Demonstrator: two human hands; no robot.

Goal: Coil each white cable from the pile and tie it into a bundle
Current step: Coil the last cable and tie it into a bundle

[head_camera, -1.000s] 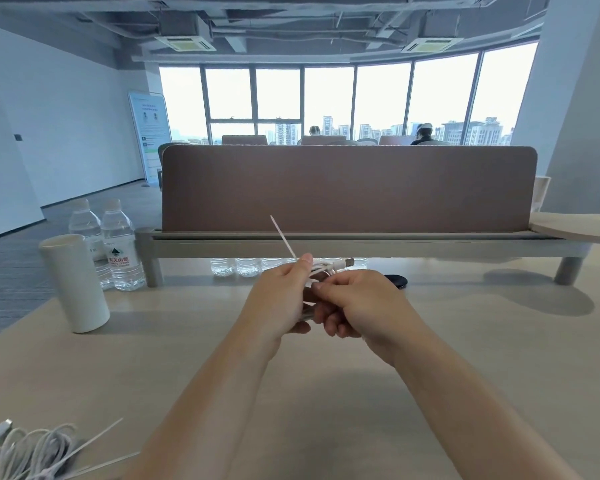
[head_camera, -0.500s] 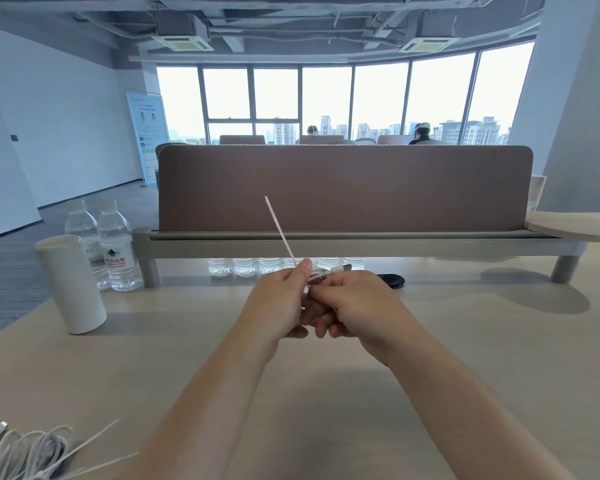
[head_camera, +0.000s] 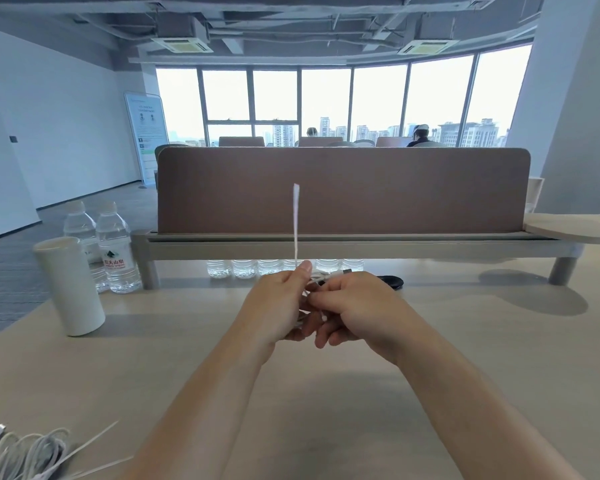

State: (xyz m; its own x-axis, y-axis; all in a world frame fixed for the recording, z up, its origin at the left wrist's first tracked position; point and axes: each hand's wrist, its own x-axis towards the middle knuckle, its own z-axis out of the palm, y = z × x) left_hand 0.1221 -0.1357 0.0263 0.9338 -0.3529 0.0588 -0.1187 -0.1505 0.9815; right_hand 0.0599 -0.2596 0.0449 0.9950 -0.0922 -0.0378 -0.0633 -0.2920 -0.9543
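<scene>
Head view, hands: left hand [head_camera: 278,306] pinches the base of the tie strip [head_camera: 296,223], thumb on top. Right hand [head_camera: 361,306] curls round the coiled cable [head_camera: 321,274]. Both are mid-frame, over the counter [head_camera: 153,358].
Head view, task thing: the coil is mostly hidden between the two hands, its connector end poking right. The pile of white cables [head_camera: 18,452] sits in the lower left corner with loose ties lying on it.
Risk, coil: loops will likely spring out if the right grip eases before the tie cinches, because the cord is springy.
Risk, tie: the thin, smooth strip may slip through the pinch, or catch only part of the coil.
Materials, tie: flat, narrow, white, and stiff enough to stand upright.
Materials, cable: round and matte white.
Materials, counter: pale wood grain, smooth.
Nearby: a matte white cylindrical cup [head_camera: 70,285] and clear water bottles [head_camera: 113,247], left of centre.
</scene>
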